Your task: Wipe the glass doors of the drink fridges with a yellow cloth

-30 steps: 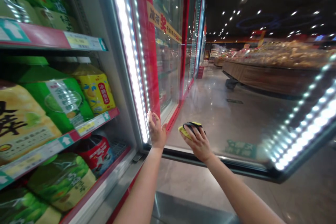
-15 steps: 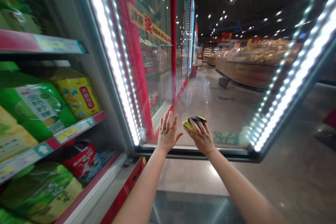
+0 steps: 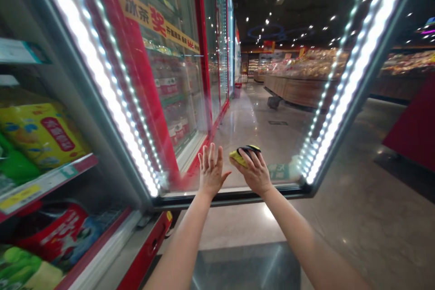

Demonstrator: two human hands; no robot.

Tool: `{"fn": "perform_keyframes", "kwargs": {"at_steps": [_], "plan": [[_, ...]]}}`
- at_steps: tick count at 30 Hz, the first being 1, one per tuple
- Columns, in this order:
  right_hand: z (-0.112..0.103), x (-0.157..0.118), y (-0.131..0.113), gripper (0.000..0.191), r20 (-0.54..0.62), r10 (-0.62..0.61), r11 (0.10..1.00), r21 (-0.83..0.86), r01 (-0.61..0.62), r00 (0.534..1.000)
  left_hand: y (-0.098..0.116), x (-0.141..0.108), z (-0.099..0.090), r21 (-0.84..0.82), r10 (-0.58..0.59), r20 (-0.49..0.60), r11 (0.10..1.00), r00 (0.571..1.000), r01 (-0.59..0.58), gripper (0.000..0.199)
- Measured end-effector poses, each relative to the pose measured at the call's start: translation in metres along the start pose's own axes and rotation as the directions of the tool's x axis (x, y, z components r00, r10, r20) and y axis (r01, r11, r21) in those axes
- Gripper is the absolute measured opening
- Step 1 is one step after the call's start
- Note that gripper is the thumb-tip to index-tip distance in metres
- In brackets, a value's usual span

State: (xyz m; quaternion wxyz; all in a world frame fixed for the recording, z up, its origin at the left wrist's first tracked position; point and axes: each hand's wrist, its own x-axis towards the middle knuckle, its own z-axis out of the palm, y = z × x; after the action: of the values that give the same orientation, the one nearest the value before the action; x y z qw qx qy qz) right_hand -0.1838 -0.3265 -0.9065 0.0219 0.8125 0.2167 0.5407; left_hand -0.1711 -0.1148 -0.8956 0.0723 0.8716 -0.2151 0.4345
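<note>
An open glass door with bright LED strips along both sides stands in front of me. Near its lower edge, my left hand is spread flat toward the glass, with nothing in it. To its right, my right hand has its fingers over a yellow and black cloth, which it holds at the pane. Whether either palm touches the glass is hard to tell. A green and white sticker sits low on the door, right of my right hand.
Shelves of bottled drinks stand at the left. Beyond the glass are a red-framed cooler and a wooden display piled with goods. A red object stands at the right.
The view has turned to the right, so the door, shelves and cooler sit further left. The hands keep nearly the same pose, with the cloth still in the right one.
</note>
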Motion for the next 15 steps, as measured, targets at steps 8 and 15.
{"fn": "perform_keyframes", "kwargs": {"at_steps": [8, 15], "plan": [[0.007, -0.024, 0.006, 0.066, -0.077, 0.308, 0.951, -0.007, -0.310, 0.948, -0.001, 0.000, 0.005, -0.012, -0.023, 0.046, 1.000, 0.999, 0.023, 0.125], [-0.001, 0.005, 0.016, 0.064, 0.009, 0.213, 0.977, -0.003, -0.213, 0.977, 0.003, 0.004, 0.003, -0.083, -0.019, -0.023, 0.996, 1.000, 0.017, 0.123]]}}
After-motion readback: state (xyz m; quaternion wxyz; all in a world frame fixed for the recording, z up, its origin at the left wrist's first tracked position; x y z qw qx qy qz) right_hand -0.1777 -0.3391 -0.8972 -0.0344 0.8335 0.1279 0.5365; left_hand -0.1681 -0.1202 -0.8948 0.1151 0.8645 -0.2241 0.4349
